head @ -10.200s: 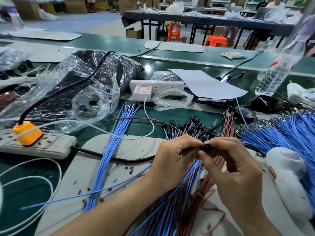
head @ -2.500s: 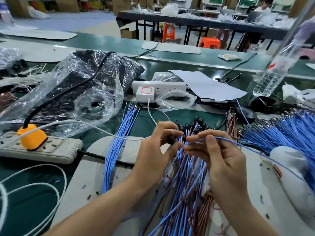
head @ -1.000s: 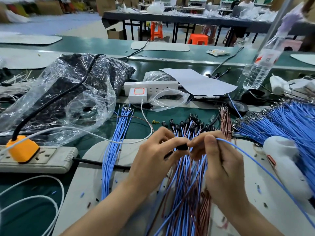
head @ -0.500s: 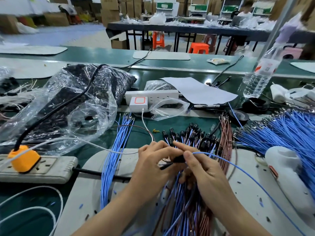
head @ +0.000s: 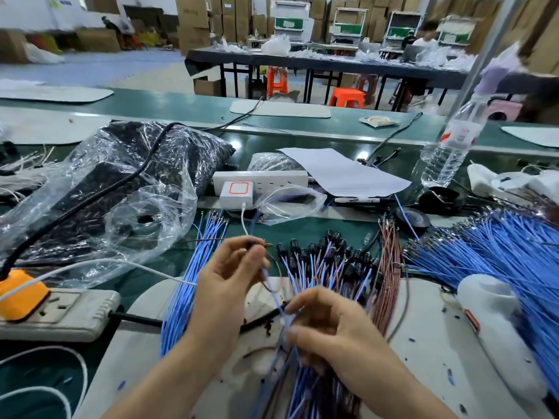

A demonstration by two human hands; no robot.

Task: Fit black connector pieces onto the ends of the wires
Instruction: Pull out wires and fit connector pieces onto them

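Head view shows a bunch of wires in the middle that already wear black connector pieces (head: 313,247). The left hand (head: 233,267) pinches a wire end (head: 266,245) up high. The right hand (head: 329,325) pinches a blue wire (head: 272,293) lower down. A big pile of bare blue wires (head: 499,255) waits on the right, so I think lots is left.

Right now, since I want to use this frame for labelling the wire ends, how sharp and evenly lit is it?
Head view: motion blur smears both the left hand and right hand and the wires they pinch; glare whitens the clear plastic bag; the far boxes are soft; wide-angle distortion leans the grey pole.
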